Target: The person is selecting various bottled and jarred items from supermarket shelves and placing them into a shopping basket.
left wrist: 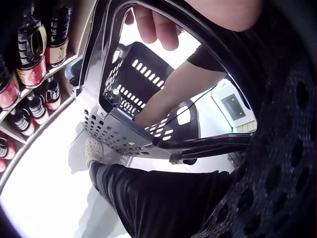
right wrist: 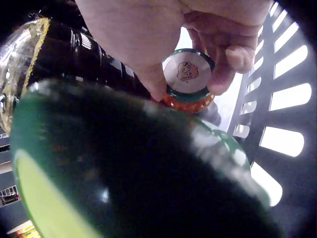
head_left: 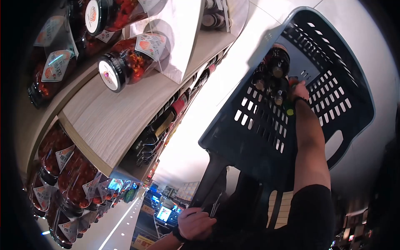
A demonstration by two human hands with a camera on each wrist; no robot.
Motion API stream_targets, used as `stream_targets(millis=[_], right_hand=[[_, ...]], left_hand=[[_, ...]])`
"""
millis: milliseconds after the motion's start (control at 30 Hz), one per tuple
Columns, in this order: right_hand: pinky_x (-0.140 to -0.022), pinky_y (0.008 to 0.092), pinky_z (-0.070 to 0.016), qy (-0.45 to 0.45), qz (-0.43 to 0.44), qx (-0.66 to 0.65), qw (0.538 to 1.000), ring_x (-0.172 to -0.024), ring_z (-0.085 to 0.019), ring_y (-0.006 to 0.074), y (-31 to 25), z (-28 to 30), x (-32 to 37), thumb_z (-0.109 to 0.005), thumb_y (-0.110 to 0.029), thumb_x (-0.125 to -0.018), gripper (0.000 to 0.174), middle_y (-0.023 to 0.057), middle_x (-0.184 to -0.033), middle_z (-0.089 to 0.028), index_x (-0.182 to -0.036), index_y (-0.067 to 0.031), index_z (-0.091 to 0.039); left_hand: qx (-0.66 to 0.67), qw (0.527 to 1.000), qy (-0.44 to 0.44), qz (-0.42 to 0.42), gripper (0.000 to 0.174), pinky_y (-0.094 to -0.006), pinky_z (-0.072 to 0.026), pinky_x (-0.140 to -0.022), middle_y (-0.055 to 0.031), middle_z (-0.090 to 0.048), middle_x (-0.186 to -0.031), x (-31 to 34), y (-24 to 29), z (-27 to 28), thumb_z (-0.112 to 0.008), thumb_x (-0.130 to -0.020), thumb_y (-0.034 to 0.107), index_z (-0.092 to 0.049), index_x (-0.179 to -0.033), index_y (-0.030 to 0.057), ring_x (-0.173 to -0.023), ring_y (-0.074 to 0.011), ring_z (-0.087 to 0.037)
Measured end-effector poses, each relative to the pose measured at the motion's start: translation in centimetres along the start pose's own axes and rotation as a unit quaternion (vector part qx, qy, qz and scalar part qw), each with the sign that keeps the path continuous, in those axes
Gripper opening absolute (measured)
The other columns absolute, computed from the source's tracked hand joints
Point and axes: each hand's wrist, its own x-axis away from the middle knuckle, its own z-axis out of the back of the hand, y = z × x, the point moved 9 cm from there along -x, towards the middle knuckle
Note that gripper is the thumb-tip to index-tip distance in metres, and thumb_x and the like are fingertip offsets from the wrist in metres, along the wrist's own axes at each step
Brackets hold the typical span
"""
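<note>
Deep inside a dark plastic shopping basket (head_left: 262, 133), my right hand (head_left: 301, 91) pinches a jar (right wrist: 188, 74) by its lid. The lid has a green rim and a white printed top, with orange-red contents below. Dark bottles (head_left: 278, 64) lie beside that hand in the basket. A dark green item with a lime-green patch (right wrist: 47, 198) fills the front of the right wrist view; its kind is unclear. My left hand (head_left: 196, 224) grips the basket's handle (left wrist: 218, 49), its fingers (left wrist: 166, 32) curled over the bar.
To the left, a wooden shelf (head_left: 100, 104) bears jars of red chili sauce (head_left: 133, 60). More jars (head_left: 75, 183) stand below it. Dark bottles with red labels (left wrist: 32, 69) line the lower shelves. A shoe (left wrist: 93, 148) stands on the pale floor beside the basket.
</note>
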Motion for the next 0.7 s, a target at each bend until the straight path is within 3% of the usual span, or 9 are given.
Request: stream_targets(millis=[267,367,400,467,500,567,633,667,700], right_hand=[[-0.097,0.0479,-0.0526,-0.009,-0.015,-0.028,0.999,-0.116,-0.065,0.0384,0.8,-0.2,0.9,-0.071,-0.037,-0.085,0.061,0.0220,-0.121,-0.068,-0.132,-0.0046,-0.048],[-0.097,0.0472,-0.0528,-0.005,0.038,-0.009,0.999,-0.118,-0.064,0.0378,-0.2,3.4,5.8,-0.074,-0.035,-0.080,0.068,0.0214,-0.125,-0.067,-0.137,-0.0084,-0.048],[-0.094,0.0494,-0.0518,0.040,0.067,-0.047,0.996,-0.113,-0.065,0.0412,-0.5,4.8,7.8,-0.074,-0.036,-0.079,0.059,0.0265,-0.116,-0.068,-0.124,-0.0046,-0.054],[-0.095,0.0468,-0.0512,0.034,0.123,-0.123,0.984,-0.115,-0.064,0.0409,-0.5,6.0,11.1,-0.078,-0.041,-0.076,0.064,0.0233,-0.119,-0.069,-0.126,-0.0050,-0.059],[-0.096,0.0449,-0.0505,0.014,0.145,-0.134,0.980,-0.116,-0.064,0.0394,-1.1,7.3,13.9,-0.078,-0.040,-0.079,0.063,0.0209,-0.121,-0.069,-0.129,-0.0063,-0.060],[-0.097,0.0406,-0.0504,0.027,0.256,-0.219,0.941,-0.114,-0.067,0.0306,-0.7,7.7,17.0,-0.073,-0.021,-0.087,0.048,0.0187,-0.123,-0.069,-0.128,-0.0002,-0.059],[-0.093,0.0374,-0.0517,-0.034,0.326,-0.324,0.887,-0.106,-0.070,0.0251,0.2,9.2,19.9,-0.071,-0.013,-0.085,0.039,0.0185,-0.115,-0.072,-0.119,0.0047,-0.063],[-0.088,0.0383,-0.0519,-0.027,0.243,-0.240,0.940,-0.095,-0.069,0.0256,1.6,10.4,21.5,-0.070,-0.008,-0.084,0.027,0.0185,-0.098,-0.072,-0.107,0.0057,-0.065],[-0.084,0.0378,-0.0522,0.019,0.283,-0.248,0.926,-0.088,-0.069,0.0251,-0.1,11.2,23.4,-0.070,-0.007,-0.083,0.022,0.0169,-0.092,-0.072,-0.100,0.0061,-0.065]], left_hand=[[0.021,0.999,0.025,-0.032,0.031,-0.0369,-0.0554,-0.085,-0.0021,-0.072,-0.088,0.3,0.2,0.3,-0.069,-0.071,0.010,-0.075,-0.102,0.0101,-0.087,-0.0184,-0.070],[0.055,0.994,0.086,-0.033,0.032,-0.0382,-0.0554,-0.082,-0.0056,-0.072,-0.088,-0.2,0.8,1.4,-0.068,-0.069,0.004,-0.073,-0.100,0.0090,-0.086,-0.0222,-0.070],[0.065,0.992,0.101,-0.041,0.031,-0.0388,-0.0554,-0.082,-0.0060,-0.072,-0.087,0.1,1.0,1.8,-0.068,-0.069,0.003,-0.073,-0.100,0.0083,-0.086,-0.0229,-0.069],[0.087,0.986,0.130,-0.054,0.030,-0.0400,-0.0550,-0.084,-0.0066,-0.070,-0.087,0.9,0.9,2.1,-0.068,-0.072,0.000,-0.073,-0.101,0.0071,-0.086,-0.0245,-0.068],[0.085,0.986,0.134,-0.057,0.029,-0.0393,-0.0545,-0.085,-0.0066,-0.068,-0.088,1.4,1.1,2.7,-0.068,-0.075,0.002,-0.072,-0.103,0.0066,-0.086,-0.0252,-0.067],[0.093,0.977,0.177,-0.076,0.028,-0.0402,-0.0525,-0.089,-0.0071,-0.065,-0.092,2.2,1.1,2.6,-0.069,-0.079,0.005,-0.070,-0.107,0.0065,-0.093,-0.0261,-0.065],[0.108,0.974,0.181,-0.077,0.029,-0.0419,-0.0495,-0.099,-0.0098,-0.066,-0.105,1.7,1.2,2.4,-0.070,-0.084,0.011,-0.068,-0.113,0.0062,-0.105,-0.0279,-0.063],[0.123,0.967,0.206,-0.088,0.033,-0.0426,-0.0479,-0.102,-0.0106,-0.066,-0.110,1.2,1.1,1.6,-0.070,-0.086,0.013,-0.067,-0.118,0.0062,-0.110,-0.0289,-0.062],[0.115,0.978,0.166,-0.056,0.044,-0.0443,-0.0428,-0.109,-0.0126,-0.062,-0.123,1.9,0.1,0.7,-0.069,-0.089,0.019,-0.060,-0.131,0.0076,-0.123,-0.0306,-0.056]])
